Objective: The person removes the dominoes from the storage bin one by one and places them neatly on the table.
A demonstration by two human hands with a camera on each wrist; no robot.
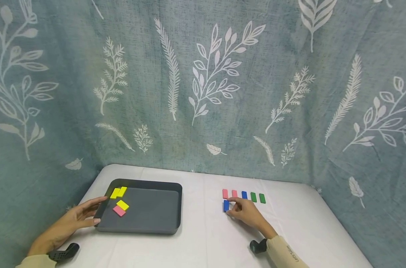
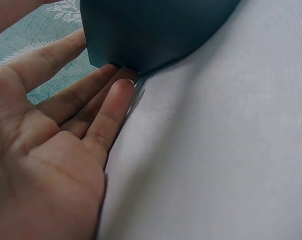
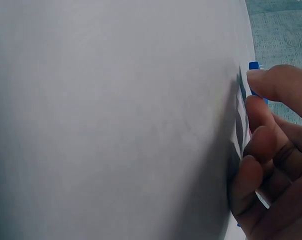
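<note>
My right hand (image 1: 248, 214) pinches a small blue block (image 1: 226, 206) between thumb and index finger, close to the white tabletop. Part of this blue block (image 3: 254, 65) shows past the thumb in the right wrist view. On the left, my left hand (image 1: 72, 220) rests against the dark grey tray (image 1: 152, 212), thumb and fingers spread along its left side. The left wrist view shows its fingertips (image 2: 122, 90) at the lower edge of the tray wall (image 2: 151, 35). Inside the tray lie yellow blocks (image 1: 122, 205) and one pink block (image 1: 119, 211).
Beyond the right hand runs a row of blocks: two pink (image 1: 224, 194), one blue (image 1: 244, 195) and two green (image 1: 262, 198). A patterned teal curtain (image 1: 189, 149) hangs behind and beside the white-covered table (image 1: 204, 242).
</note>
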